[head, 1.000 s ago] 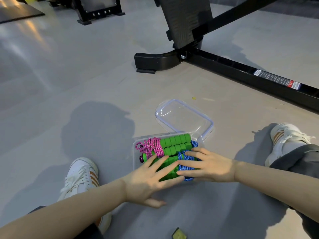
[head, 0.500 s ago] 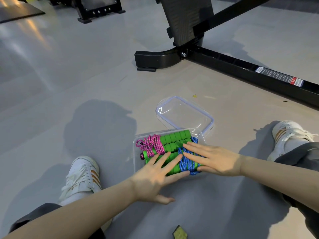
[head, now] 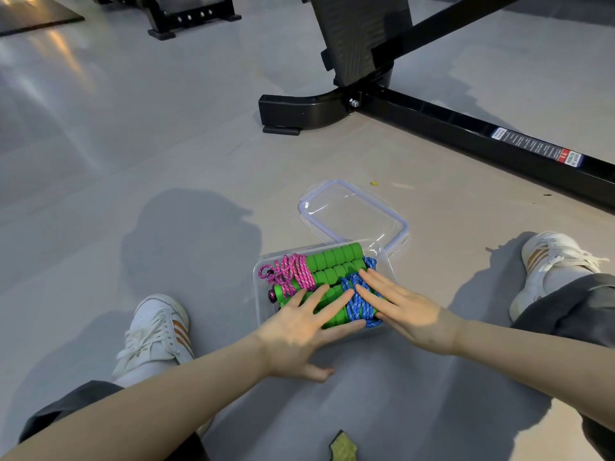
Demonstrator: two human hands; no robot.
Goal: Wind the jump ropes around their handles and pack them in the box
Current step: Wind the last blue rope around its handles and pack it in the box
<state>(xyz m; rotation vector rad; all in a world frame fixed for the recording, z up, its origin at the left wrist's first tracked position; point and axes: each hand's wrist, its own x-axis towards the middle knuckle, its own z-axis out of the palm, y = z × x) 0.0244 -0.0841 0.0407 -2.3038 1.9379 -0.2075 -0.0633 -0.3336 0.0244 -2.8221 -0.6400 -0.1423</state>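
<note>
Nothing has shifted: left hand [head: 293, 341] and right hand [head: 412, 314], both flat, press green handles [head: 332, 264] (lying left-to-right) into box [head: 257, 291].

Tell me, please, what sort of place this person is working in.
Probably a gym: a black bench frame with a warning label stands on the smooth grey floor, and more black equipment sits farther back at the left.

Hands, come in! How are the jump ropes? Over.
Left hand and right hand flat, pressing down. Pink rope, blue rope wound, in box. Lid off, behind box.
</note>
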